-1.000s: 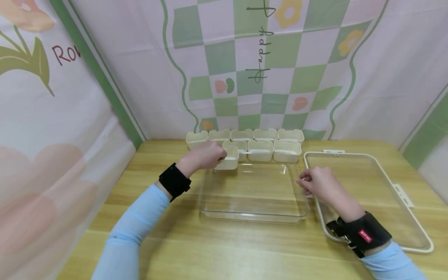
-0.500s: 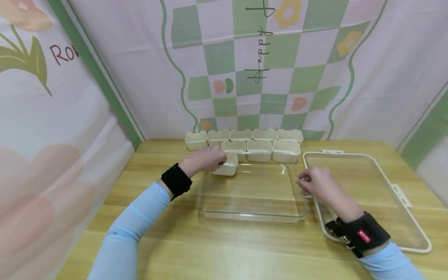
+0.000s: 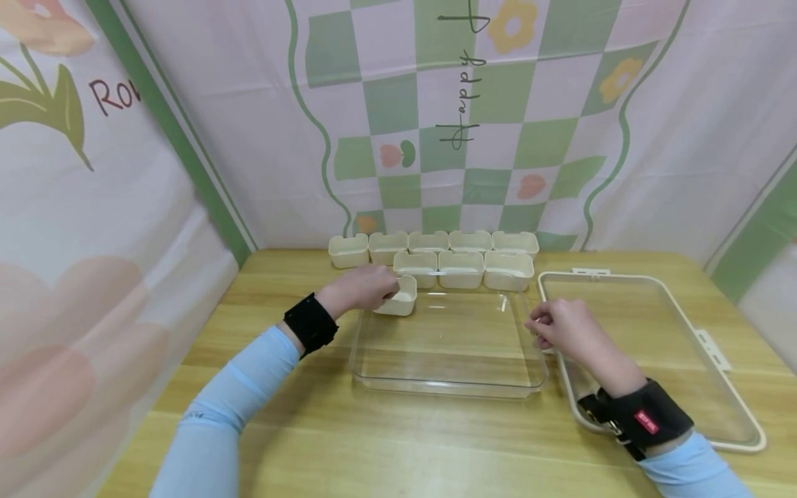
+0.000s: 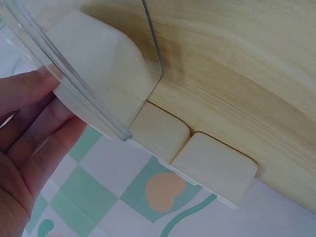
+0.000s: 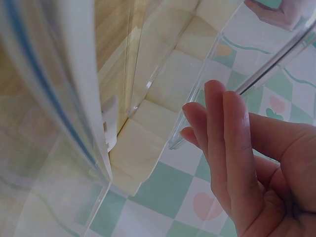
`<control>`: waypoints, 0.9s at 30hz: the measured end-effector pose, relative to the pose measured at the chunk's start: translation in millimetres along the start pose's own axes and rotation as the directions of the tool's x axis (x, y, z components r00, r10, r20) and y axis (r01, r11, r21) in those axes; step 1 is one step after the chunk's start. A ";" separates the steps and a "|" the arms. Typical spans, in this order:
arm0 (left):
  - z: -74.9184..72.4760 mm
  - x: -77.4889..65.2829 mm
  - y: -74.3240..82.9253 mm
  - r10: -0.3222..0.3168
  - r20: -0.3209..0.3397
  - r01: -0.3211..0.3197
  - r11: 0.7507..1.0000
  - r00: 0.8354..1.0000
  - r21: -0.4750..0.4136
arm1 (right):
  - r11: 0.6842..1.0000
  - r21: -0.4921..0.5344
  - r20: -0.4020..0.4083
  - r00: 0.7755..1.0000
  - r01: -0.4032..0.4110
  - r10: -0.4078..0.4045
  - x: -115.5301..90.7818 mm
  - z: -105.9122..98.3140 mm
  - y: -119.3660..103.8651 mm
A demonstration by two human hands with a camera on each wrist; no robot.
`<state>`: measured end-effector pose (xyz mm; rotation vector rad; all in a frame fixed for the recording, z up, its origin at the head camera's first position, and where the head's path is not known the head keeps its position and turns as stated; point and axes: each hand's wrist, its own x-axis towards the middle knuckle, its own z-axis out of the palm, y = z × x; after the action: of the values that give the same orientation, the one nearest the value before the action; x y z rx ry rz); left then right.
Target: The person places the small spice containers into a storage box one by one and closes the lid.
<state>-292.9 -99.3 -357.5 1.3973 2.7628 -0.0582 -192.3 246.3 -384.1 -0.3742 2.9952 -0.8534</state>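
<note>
My left hand point(image 3: 364, 287) pinches the wall of a small cream storage cup point(image 3: 401, 296) at the back left corner of a clear plastic bin point(image 3: 451, 380). In the left wrist view, the held cup point(image 4: 103, 54) shows through the bin's transparent wall, with the thumb and fingers at its side. My right hand point(image 3: 569, 325) is at the bin's right side. Its thumb and bent fingers grip the rim there, and in the right wrist view the fingers point(image 5: 239, 143) overlap that rim.
Behind the bin, several matching cream cups point(image 3: 461, 268) stand in two rows against the patterned curtain point(image 3: 436, 97). A clear lid with a cream frame point(image 3: 672, 304) and side clips lies to the right, under the right forearm. Everything rests on a wooden table point(image 3: 405, 443).
The left hand has brought the cream cup toward me and slightly left, away from the cup rows and down over the bin's back left corner. The right hand has stayed in place.
</note>
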 end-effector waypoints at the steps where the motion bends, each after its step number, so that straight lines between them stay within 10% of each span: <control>1: 0.3 -0.2 -0.3 -0.001 -0.002 0.001 1.000 1.000 0.000 | 1.000 0.003 0.002 1.000 -0.002 0.002 0.0 0.0 0.0; 27: 6.1 -5.0 -0.7 0.008 -0.009 -0.008 1.000 1.000 0.014 | 0.999 0.028 0.005 0.999 -0.033 0.033 0.2 0.8 -0.8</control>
<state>-290.3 -104.0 -363.3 1.4155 2.7697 -0.0715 -192.3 245.2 -384.4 -0.3254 2.9729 -0.8891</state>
